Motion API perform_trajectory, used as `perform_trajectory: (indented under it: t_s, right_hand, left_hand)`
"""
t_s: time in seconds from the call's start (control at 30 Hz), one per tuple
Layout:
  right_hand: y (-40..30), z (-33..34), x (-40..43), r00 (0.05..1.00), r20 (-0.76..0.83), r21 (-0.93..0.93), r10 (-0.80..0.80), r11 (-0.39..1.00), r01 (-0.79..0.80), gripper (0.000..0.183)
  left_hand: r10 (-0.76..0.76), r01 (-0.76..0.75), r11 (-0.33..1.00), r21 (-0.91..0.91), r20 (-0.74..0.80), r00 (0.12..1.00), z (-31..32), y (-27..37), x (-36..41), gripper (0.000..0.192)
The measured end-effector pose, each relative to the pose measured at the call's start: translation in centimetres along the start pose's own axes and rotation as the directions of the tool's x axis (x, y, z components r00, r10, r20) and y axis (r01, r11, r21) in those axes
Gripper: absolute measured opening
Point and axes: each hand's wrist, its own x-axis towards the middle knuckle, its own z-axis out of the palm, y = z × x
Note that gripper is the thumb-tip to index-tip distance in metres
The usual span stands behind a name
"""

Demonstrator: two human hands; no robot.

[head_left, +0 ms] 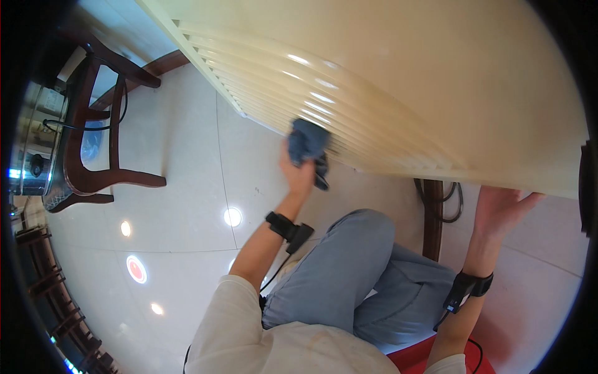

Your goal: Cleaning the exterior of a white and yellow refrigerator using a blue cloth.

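My left hand holds a crumpled dark blue-grey cloth against the lower slats of a louvred grille. The cloth and fingers are slightly blurred. The grille belongs to a large cream-coloured appliance cabinet that fills the upper part of the view. On the other side, my right hand is at the cabinet's near edge with the thumb spread. Its fingers pass out of sight behind that edge, so whether they grip it is hidden.
A dark wooden chair stands at left, with a clear bin-like container and a black cable on it. Coiled dark cable hangs by a brown skirting board. Glossy floor tiles reflect lights. Something red is beneath me.
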Motion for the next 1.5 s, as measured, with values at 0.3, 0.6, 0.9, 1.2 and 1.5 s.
perform_trajectory:
  t_s: [0.3, 0.6, 0.9, 1.2, 1.5]
  right_hand:
    - [-0.2, 0.3, -0.4, 1.000, 0.017, 0.017, 0.014, 1.000, -0.014, 0.075]
    - [-0.2, -0.6, 0.0, 0.997, 0.079, 0.016, 0.007, 1.000, -0.008, 0.072]
    - [-0.2, 0.0, 0.0, 1.000, 0.008, 0.038, 0.020, 0.999, -0.020, 0.072]
    - [0.1, 0.0, -0.1, 0.995, -0.093, 0.044, 0.041, 0.998, -0.037, 0.075]
    - [-0.3, -0.3, 0.1, 0.995, -0.056, 0.072, 0.081, 0.994, -0.077, 0.073]
  left_hand:
    - [0.291, -0.547, 0.807, 0.221, 0.659, 0.694, 6.5, 2.5, -6.5, 0.070]
    - [0.265, -0.429, 0.856, 0.289, 0.468, 0.843, 0.3, 2.5, -0.1, 0.066]
    - [0.329, -0.253, 0.919, 0.302, -0.236, 0.915, -7.7, -0.1, 11.8, 0.047]
    - [0.219, -0.087, 0.945, 0.314, -0.413, 0.884, -6.6, -3.3, 12.5, 0.045]
    - [-0.058, 0.061, 0.997, 0.053, -0.054, 0.997, 3.7, -4.5, -4.4, 0.052]
